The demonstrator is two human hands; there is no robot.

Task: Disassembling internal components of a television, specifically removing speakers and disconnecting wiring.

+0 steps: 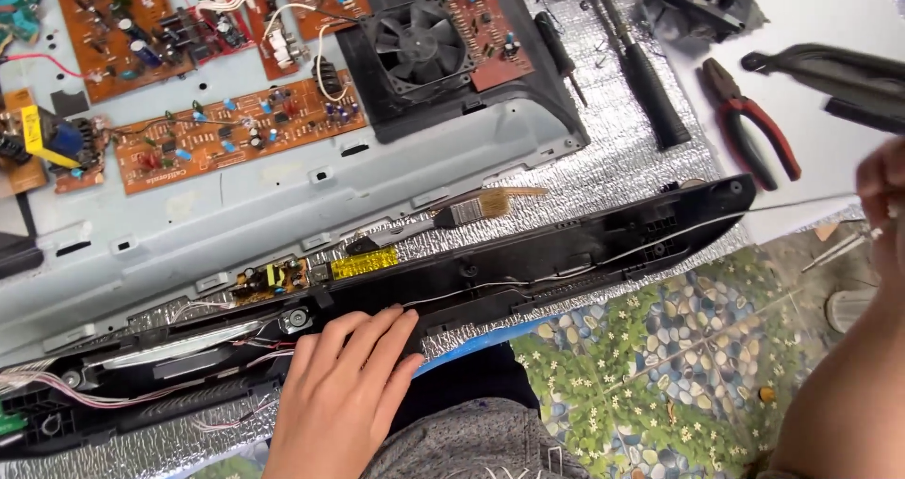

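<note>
1. The left hand [344, 385] lies flat at the lower middle of the frame, fingers spread and open, pressing on the long black bar [528, 257]; it grips nothing.
2. The right hand [884, 191] is at the right edge, mostly cut off. It seems pinched on the thin white wire [660, 234], but the fingers are too hidden to tell for sure.
3. The bar runs diagonally from lower left to the right of centre. The wire runs along its channel and leaves the right end, taut, towards the right hand.
4. To do this well, I judge the left palm should hold the bar steady while the pull stays in line with the channel, slow and even, so the wire does not snag on clips or snap.
5. Loose thin wires [57, 385] bunch at the bar's left end; these look easy to catch.
6. The surface is a silver foil mat [622, 173], with a grey panel [236, 206] across the upper left.
7. On the panel lie orange circuit boards [236, 130] and a black fan [419, 45]. A brush [481, 206] sits above the bar.
8. Red-handled pliers [754, 125] and a screwdriver [646, 78] lie at upper right.
9. At lower right, a pebble-patterned floor [679, 347] shows.
</note>
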